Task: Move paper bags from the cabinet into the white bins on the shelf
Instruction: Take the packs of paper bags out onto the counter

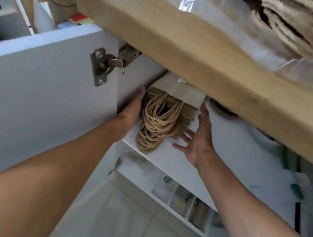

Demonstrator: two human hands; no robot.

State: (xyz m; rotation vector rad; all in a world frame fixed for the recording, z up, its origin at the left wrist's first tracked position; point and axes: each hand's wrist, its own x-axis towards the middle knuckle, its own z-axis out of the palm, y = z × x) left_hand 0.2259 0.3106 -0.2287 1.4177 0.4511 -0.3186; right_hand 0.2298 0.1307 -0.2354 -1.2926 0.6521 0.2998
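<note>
A stack of brown paper bags (pixel 180 93) with twisted cord handles (pixel 157 122) lies on a white cabinet shelf (pixel 225 147) under a wooden countertop. My left hand (pixel 132 113) reaches in flat along the stack's left side, between the bags and the cabinet wall, and seems to touch them. My right hand (pixel 197 135) is at the stack's right side, fingers spread, just apart from the bags. Neither hand is closed around anything. No white bins are in view.
The open cabinet door (pixel 34 102) with its metal hinge (pixel 103 65) stands to the left. The wooden countertop (pixel 180 48) overhangs the shelf and carries plastic-wrapped bags. A lower shelf (pixel 180 199) holds small clear containers. Green-handled tools lie at the right. Tiled floor is below.
</note>
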